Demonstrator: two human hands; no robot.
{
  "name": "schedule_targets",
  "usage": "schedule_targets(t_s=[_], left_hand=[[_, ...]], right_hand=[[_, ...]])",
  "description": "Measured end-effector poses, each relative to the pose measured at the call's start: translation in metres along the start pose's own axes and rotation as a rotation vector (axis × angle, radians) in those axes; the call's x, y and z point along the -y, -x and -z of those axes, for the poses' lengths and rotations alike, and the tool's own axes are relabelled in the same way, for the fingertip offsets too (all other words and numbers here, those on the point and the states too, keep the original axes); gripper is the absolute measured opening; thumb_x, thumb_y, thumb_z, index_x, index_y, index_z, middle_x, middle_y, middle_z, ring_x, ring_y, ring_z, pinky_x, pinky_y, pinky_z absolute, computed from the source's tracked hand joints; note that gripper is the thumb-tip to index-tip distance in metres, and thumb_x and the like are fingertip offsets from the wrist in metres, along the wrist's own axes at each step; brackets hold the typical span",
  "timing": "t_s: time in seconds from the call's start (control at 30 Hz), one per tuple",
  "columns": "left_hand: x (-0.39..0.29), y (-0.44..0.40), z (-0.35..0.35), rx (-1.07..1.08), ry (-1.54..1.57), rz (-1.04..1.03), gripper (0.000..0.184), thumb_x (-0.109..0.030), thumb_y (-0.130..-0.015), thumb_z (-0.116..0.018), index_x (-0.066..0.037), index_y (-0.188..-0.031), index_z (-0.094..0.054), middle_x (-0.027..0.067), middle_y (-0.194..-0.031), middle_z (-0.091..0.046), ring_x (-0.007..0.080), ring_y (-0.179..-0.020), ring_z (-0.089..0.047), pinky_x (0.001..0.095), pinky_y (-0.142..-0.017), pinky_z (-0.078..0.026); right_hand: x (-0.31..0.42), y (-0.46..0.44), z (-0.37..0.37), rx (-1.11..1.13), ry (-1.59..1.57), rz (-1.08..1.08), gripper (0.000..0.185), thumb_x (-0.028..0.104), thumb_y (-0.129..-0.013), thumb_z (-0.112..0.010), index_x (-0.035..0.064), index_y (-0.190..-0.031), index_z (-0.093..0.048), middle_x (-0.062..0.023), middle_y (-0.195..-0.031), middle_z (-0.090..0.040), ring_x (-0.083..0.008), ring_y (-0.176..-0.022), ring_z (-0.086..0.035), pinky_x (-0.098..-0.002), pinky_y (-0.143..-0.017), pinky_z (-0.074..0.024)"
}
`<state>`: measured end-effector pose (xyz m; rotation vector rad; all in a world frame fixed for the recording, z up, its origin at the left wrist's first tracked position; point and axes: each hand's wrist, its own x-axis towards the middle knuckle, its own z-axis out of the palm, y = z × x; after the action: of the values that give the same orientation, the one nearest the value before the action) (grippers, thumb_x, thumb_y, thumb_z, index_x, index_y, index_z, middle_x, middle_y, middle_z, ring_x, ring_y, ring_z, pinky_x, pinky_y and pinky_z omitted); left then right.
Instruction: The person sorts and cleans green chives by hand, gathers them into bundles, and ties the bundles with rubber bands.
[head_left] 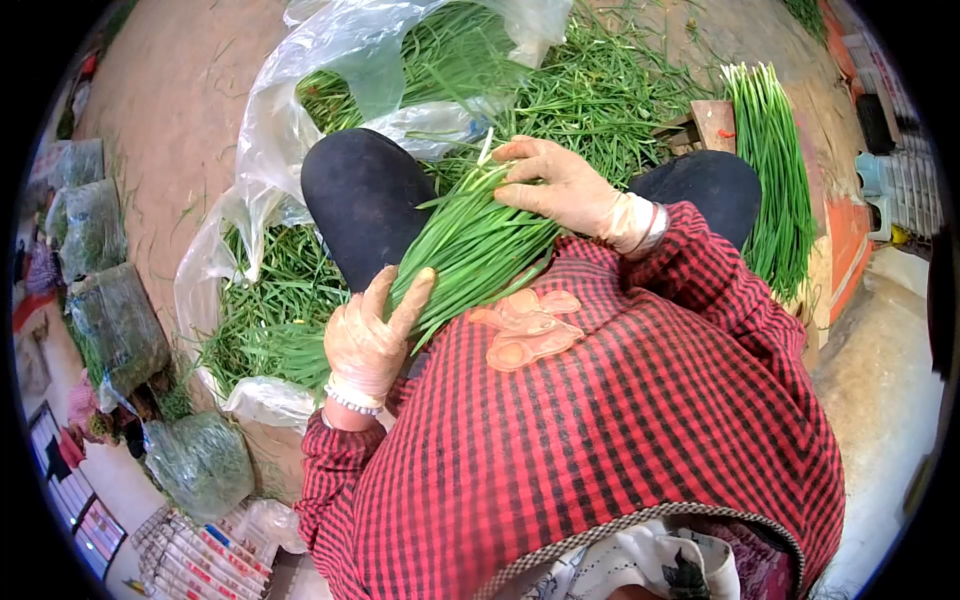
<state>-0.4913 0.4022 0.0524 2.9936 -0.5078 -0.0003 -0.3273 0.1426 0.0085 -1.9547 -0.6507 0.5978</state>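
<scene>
A bunch of garlic chives [480, 240] lies slanted across my lap, its pale stem ends toward the upper right. My left hand [368, 335], in a thin glove, is closed around the leafy lower end, thumb and forefinger over the leaves. At the stem end my right hand [575, 195], gloved too, has its fingers curled over the bunch. One pale stalk [487, 147] sticks up beyond the rest near my right fingertips. The undersides of both hands are hidden.
Loose green leaves [610, 100] cover the floor ahead. A clear plastic sheet [270, 140] spreads at the left, with more greens [280, 290] on it. A tidy chive pile [775, 180] stands right, beside a wooden block [714, 126]. Wrapped bundles [118, 335] line the far left.
</scene>
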Motion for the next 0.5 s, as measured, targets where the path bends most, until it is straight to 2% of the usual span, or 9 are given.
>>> schedule_targets(t_s=[0.1,0.13,0.17,0.27,0.3,0.37,0.43,0.47,0.5], left_hand=[[0.002,-0.003,-0.001,0.011,0.04,-0.018,0.086,0.001,-0.049,-0.067,-0.03,-0.128,-0.054,0.0047,-0.12,-0.058,0.0224,-0.082,-0.06,0.0347,-0.066,-0.05],[0.003,-0.005,-0.003,-0.048,0.023,-0.061,0.075,-0.003,-0.06,-0.064,-0.032,-0.129,-0.053,0.0047,-0.116,-0.059,0.0202,-0.073,-0.058,0.0322,-0.06,-0.049],[0.004,-0.006,-0.004,-0.108,0.004,-0.104,0.064,-0.007,-0.072,-0.061,-0.035,-0.129,-0.052,0.0048,-0.112,-0.061,0.018,-0.063,-0.055,0.0298,-0.054,-0.048],[0.005,-0.005,-0.002,-0.108,0.006,-0.106,0.063,-0.007,-0.071,-0.062,-0.033,-0.128,-0.053,0.0047,-0.112,-0.06,0.0179,-0.064,-0.055,0.0301,-0.055,-0.048],[0.005,-0.004,-0.004,-0.107,0.007,-0.108,0.063,-0.007,-0.071,-0.062,-0.033,-0.128,-0.053,0.0047,-0.112,-0.06,0.0179,-0.064,-0.055,0.0301,-0.055,-0.048],[0.007,-0.002,-0.007,-0.14,0.04,-0.1,0.065,-0.004,-0.069,-0.062,-0.032,-0.127,-0.054,0.0048,-0.112,-0.06,0.0184,-0.065,-0.056,0.0306,-0.055,-0.048],[0.007,-0.002,-0.007,-0.141,0.056,-0.09,0.066,-0.003,-0.068,-0.062,-0.032,-0.127,-0.054,0.005,-0.112,-0.06,0.0189,-0.066,-0.056,0.0308,-0.055,-0.048],[0.007,-0.001,-0.007,-0.14,0.073,-0.078,0.068,-0.001,-0.067,-0.062,-0.031,-0.127,-0.054,0.0051,-0.112,-0.06,0.0193,-0.066,-0.056,0.031,-0.055,-0.048],[0.006,-0.001,-0.007,-0.138,0.073,-0.084,0.068,-0.001,-0.067,-0.062,-0.031,-0.127,-0.054,0.0051,-0.112,-0.06,0.0193,-0.066,-0.056,0.031,-0.055,-0.048]], right_hand=[[0.002,0.005,0.008,0.058,-0.054,-0.038,0.02,0.019,-0.085,-0.064,0.0018,-0.091,-0.07,-0.0132,-0.12,-0.056,-0.0264,-0.123,-0.046,-0.0341,-0.1,-0.0386],[0.013,0.009,0.015,0.11,-0.007,0.014,0.015,0.014,-0.084,-0.063,0.0018,-0.093,-0.067,-0.0124,-0.117,-0.057,-0.0284,-0.123,-0.046,-0.0369,-0.099,-0.039],[0.012,0.015,0.019,0.111,-0.006,0.013,0.015,0.014,-0.084,-0.063,0.0018,-0.093,-0.067,-0.0124,-0.117,-0.057,-0.0284,-0.123,-0.046,-0.0369,-0.099,-0.039],[0.007,0.034,0.039,0.009,0.246,0.26,0.016,0.004,-0.081,-0.065,0.002,-0.096,-0.061,-0.0111,-0.115,-0.057,-0.0321,-0.124,-0.045,-0.0422,-0.1,-0.0385],[0.004,0.037,0.051,0.026,0.222,0.268,0.016,0.004,-0.08,-0.065,0.0023,-0.096,-0.061,-0.0121,-0.11,-0.06,-0.0316,-0.118,-0.051,-0.0415,-0.098,-0.0411],[-0.002,0.049,0.078,0.039,0.231,0.007,0.019,0.006,-0.08,-0.066,0.0024,-0.098,-0.062,-0.0131,-0.104,-0.062,-0.0279,-0.108,-0.058,-0.0382,-0.094,-0.0452],[-0.028,0.055,0.115,-0.156,0.391,-0.11,0.027,0.008,-0.08,-0.068,0.0027,-0.106,-0.063,-0.0128,-0.102,-0.064,-0.0232,-0.102,-0.061,-0.0343,-0.091,-0.048],[-0.041,0.052,0.131,-0.157,0.391,-0.111,0.027,0.008,-0.08,-0.068,0.0027,-0.106,-0.063,-0.0128,-0.102,-0.064,-0.0232,-0.102,-0.061,-0.0343,-0.091,-0.048],[-0.045,0.047,0.142,-0.154,0.573,-0.332,0.04,0.017,-0.082,-0.068,0.0044,-0.119,-0.057,-0.0137,-0.112,-0.062,-0.0223,-0.108,-0.059,-0.0344,-0.095,-0.0455]])
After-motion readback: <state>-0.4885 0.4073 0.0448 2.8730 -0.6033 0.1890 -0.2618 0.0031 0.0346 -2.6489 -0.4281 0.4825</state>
